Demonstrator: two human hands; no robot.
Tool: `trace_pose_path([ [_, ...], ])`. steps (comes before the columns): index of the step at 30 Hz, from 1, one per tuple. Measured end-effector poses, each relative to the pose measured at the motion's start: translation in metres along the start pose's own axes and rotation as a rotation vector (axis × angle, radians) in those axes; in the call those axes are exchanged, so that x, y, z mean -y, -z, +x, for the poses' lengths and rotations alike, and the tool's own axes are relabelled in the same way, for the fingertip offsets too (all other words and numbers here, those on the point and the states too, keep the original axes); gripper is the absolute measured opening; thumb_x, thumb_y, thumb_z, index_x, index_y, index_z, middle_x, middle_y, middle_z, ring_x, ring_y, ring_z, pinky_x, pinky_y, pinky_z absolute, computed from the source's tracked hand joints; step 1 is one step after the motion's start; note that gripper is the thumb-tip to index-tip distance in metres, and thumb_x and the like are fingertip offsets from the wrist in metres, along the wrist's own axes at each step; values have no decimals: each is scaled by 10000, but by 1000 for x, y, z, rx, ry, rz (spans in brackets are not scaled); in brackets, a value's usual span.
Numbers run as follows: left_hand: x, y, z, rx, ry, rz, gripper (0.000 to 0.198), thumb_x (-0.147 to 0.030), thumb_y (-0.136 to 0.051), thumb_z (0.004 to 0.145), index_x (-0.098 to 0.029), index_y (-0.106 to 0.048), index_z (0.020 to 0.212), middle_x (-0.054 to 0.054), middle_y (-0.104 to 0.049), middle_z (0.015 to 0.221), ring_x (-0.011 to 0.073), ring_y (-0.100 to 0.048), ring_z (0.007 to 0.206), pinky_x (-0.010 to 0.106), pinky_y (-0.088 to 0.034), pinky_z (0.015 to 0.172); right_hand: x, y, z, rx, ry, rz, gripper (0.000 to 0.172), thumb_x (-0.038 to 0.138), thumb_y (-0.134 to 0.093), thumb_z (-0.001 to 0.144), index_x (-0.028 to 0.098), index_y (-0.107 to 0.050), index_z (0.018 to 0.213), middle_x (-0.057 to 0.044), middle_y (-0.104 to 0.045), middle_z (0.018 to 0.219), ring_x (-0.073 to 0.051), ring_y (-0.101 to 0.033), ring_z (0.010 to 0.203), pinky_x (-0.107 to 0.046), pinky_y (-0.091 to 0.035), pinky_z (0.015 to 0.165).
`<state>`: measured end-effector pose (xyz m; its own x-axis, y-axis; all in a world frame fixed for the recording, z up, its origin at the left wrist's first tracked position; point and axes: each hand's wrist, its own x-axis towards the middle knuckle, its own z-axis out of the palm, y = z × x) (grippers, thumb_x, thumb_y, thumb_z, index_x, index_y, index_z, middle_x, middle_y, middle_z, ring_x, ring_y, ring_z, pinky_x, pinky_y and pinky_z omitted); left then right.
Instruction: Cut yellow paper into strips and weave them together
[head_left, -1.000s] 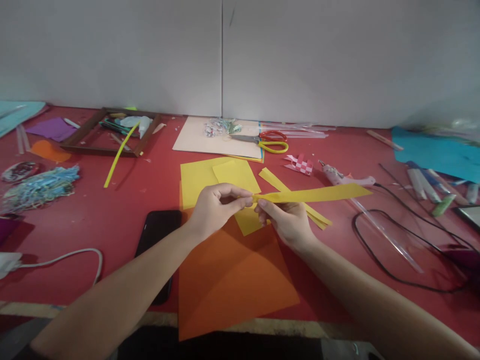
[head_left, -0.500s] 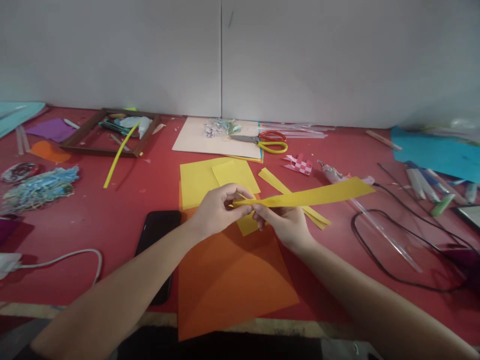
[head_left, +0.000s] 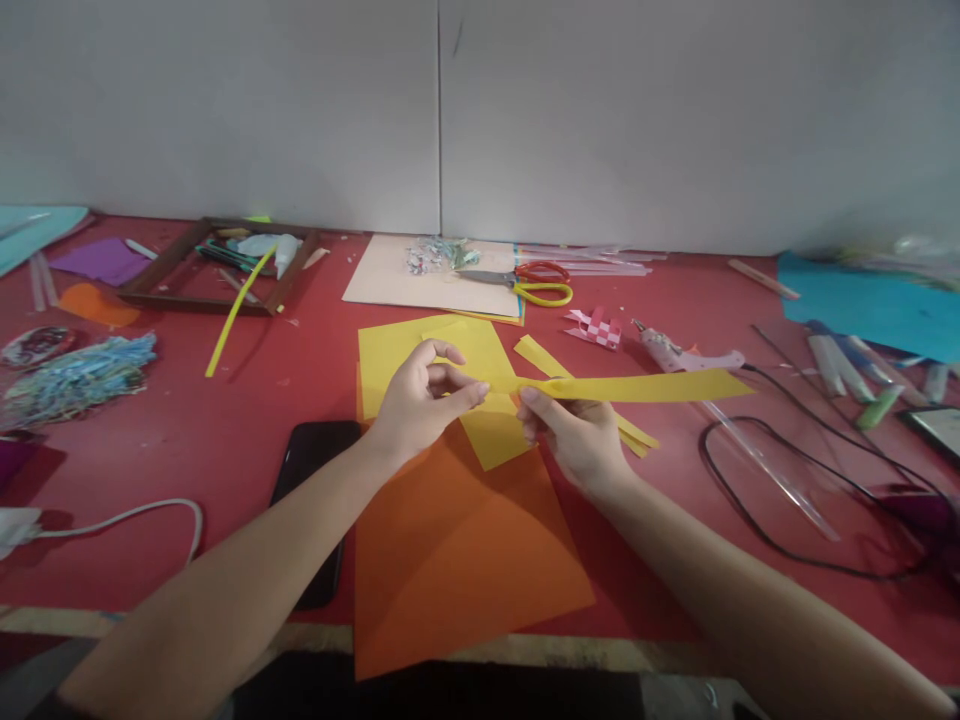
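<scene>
A long yellow paper strip (head_left: 652, 388) is stretched level above the table, its free end pointing right. My right hand (head_left: 581, 435) is closed on it, thumb on top, with the other fingers curled beneath. At the strip's left end, the thumb and a fingertip of my left hand (head_left: 420, 405) pinch it, while the upper fingers are raised and bent. Below the hands lie yellow paper pieces (head_left: 390, 350) on top of a large orange sheet (head_left: 465, 570). More yellow strips (head_left: 544, 358) rest on the table behind my right hand.
Scissors (head_left: 544, 293) lie on pale sheets (head_left: 390, 275) at the back. A pink glue gun (head_left: 690, 357) with a looping black cable and a pink woven paper piece (head_left: 596, 328) are to the right. A black phone (head_left: 319, 450) and a brown frame (head_left: 195, 300) are leftward.
My left hand has shifted slightly left, away from the right one, and its upper fingers have lifted. The strip has swung from slanting to nearly level.
</scene>
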<state>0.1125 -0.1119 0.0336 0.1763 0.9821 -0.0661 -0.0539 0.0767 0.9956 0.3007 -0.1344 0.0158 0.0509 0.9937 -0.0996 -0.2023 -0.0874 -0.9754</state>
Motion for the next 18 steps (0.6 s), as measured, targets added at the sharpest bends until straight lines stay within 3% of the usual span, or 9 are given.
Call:
trace_pose_path([
  [3, 1, 1, 2, -26, -63, -18, 325, -289, -753, 759, -198, -483, 916, -42, -594, 727, 108, -625, 676, 257, -510, 700, -1, 3, 1, -5, 14, 24, 229, 351, -796, 740, 171, -688, 647, -8, -653, 583, -105, -540, 449, -250, -447, 429],
  [6, 0, 2, 0, -48, -156, 13, 243, -326, -693, 820, -193, -514, 917, -7, -578, 863, 102, -611, 732, 259, -524, 730, -2, 4, 0, 11, 5, 21, 220, 341, -799, 737, 170, -695, 646, -9, -658, 584, -105, -549, 449, -245, -460, 425],
  [9, 0, 0, -4, 27, -209, 115, 268, -334, -714, 810, -200, -574, 995, 43, -619, 987, 142, -629, 876, 256, -528, 761, -1, 2, -2, 64, 5, -22, 232, 349, -799, 732, 165, -698, 633, -11, -654, 564, -113, -561, 446, -251, -477, 423],
  [12, 0, -3, -7, 119, -207, 234, 286, -331, -762, 764, -204, -648, 993, 66, -683, 993, 189, -647, 951, 278, -538, 788, 2, -2, -5, 117, 25, -51, 234, 362, -798, 723, 166, -701, 642, -8, -650, 551, -119, -563, 423, -261, -479, 403],
  [18, 0, -6, -6, 114, -124, 294, 187, -365, -726, 793, -196, -709, 870, 55, -725, 883, 178, -667, 821, 283, -539, 714, 2, -2, -4, 153, 16, -46, 230, 374, -789, 733, 169, -709, 668, -3, -650, 563, -113, -565, 429, -254, -486, 411],
])
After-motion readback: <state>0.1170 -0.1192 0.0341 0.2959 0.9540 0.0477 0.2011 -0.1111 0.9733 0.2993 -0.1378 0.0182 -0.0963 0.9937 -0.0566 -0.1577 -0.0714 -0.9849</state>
